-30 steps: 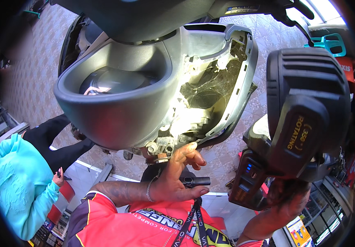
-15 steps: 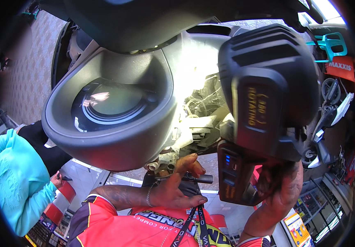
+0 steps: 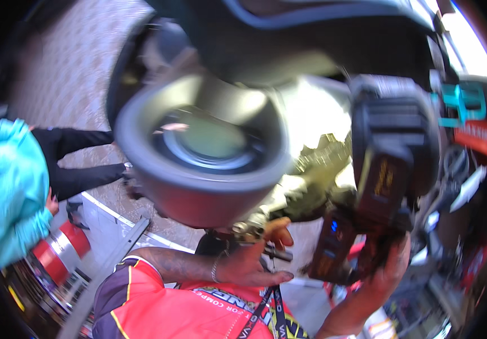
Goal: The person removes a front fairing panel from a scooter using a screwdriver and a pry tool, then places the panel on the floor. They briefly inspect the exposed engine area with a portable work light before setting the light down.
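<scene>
Since the earlier frame the black power tool (image 3: 393,169) has swung further right and the grey housing (image 3: 198,152) fills more of the view, now blurred. The right hand (image 3: 376,277) clamps its grip around the tool's handle from below, bearing its weight. The left hand (image 3: 252,257) pinches a small dark fitting (image 3: 274,251) under the housing, steadying it. A person in a turquoise top (image 3: 9,186) stands well apart at left.
</scene>
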`<state>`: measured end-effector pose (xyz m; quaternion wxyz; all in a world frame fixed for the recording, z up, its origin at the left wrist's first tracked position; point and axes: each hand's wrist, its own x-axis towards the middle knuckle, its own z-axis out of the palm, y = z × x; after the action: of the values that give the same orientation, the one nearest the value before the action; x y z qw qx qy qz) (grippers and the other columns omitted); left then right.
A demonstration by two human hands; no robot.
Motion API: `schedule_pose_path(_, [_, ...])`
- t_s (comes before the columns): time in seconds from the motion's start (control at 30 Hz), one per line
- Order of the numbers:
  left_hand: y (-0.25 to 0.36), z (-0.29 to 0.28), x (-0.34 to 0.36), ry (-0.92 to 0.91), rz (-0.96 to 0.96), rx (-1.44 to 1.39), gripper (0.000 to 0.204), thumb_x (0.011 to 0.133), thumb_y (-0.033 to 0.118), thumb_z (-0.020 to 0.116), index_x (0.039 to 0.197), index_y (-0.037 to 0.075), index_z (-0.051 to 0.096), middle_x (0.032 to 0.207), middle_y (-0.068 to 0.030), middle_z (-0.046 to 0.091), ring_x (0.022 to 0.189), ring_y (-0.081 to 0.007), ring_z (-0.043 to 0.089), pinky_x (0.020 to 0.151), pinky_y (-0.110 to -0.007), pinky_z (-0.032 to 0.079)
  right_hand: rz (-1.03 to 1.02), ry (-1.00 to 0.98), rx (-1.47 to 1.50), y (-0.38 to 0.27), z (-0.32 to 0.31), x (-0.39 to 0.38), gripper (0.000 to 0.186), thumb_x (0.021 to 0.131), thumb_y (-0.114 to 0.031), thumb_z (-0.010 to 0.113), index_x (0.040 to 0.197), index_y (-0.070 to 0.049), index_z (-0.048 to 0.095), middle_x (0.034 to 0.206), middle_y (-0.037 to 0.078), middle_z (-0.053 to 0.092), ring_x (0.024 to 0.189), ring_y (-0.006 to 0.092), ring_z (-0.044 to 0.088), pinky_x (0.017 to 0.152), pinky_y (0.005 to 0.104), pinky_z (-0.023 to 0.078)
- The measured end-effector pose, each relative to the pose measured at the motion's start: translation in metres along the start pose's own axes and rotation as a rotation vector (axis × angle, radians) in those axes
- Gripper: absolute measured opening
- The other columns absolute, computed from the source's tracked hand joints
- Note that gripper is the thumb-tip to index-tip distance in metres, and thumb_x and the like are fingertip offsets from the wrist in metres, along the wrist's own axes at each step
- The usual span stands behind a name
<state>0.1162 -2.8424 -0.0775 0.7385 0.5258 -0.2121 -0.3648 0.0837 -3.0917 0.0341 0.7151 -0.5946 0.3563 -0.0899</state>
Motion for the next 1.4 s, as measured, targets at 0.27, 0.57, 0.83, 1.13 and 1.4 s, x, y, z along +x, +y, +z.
schedule_pose_path(0.27, [-0.013,-0.022,0.003,0.099,0.135,-0.016,0.097,0.087,0.023,0.078,0.157,0.000,0.015,0.114,-0.0099,0.049,0.104,-0.0187,0.050,0.090,-0.035,0.046,-0.187,-0.099,-0.296,-0.016,-0.007,0.013,0.054,0.101,-0.038,0.061,0.137,-0.003,0.044,0.081,0.005,0.061,0.050,0.0055,0.048,0.039,0.0201,0.037])
schedule_pose_path(0.57, [0.003,-0.024,-0.001,0.107,0.077,-0.035,0.099,0.086,0.026,0.078,0.158,0.002,0.015,0.115,-0.0100,0.051,0.103,-0.0211,0.053,0.089,-0.035,0.047,-0.456,-0.353,-0.649,-0.152,0.117,0.011,0.070,0.099,-0.043,0.060,0.146,0.005,0.039,0.107,0.011,0.065,0.082,0.0107,0.058,0.073,0.0244,0.045])
schedule_pose_path(0.83, [0.007,-0.034,-0.015,0.160,0.136,0.076,0.073,0.085,0.035,0.079,0.135,-0.001,0.042,0.110,-0.0116,0.055,0.098,-0.0249,0.056,0.086,-0.037,0.050,-0.260,-0.563,-1.106,-0.203,0.244,-0.015,0.065,0.098,-0.040,0.058,0.140,0.008,0.048,0.114,0.012,0.064,0.096,0.0123,0.058,0.091,0.0274,0.042])
schedule_pose_path(1.13, [0.007,-0.044,-0.031,0.150,0.155,0.069,0.063,0.081,0.032,0.080,0.121,-0.002,0.046,0.106,-0.0144,0.054,0.097,-0.0277,0.056,0.087,-0.038,0.049,-0.206,-0.450,-1.130,-0.193,0.279,-0.022,0.057,0.098,-0.037,0.061,0.141,0.000,0.052,0.118,0.013,0.065,0.103,0.0159,0.061,0.088,0.0296,0.046])
schedule_pose_path(1.4, [0.003,-0.040,-0.044,0.234,0.183,0.028,0.089,0.081,0.028,0.082,0.145,-0.005,0.029,0.107,-0.0119,0.053,0.097,-0.0245,0.056,0.087,-0.035,0.050,-0.346,-0.352,-0.961,-0.176,0.276,-0.025,0.054,0.100,-0.035,0.059,0.140,0.001,0.052,0.118,0.011,0.065,0.104,0.0144,0.060,0.086,0.0278,0.045])
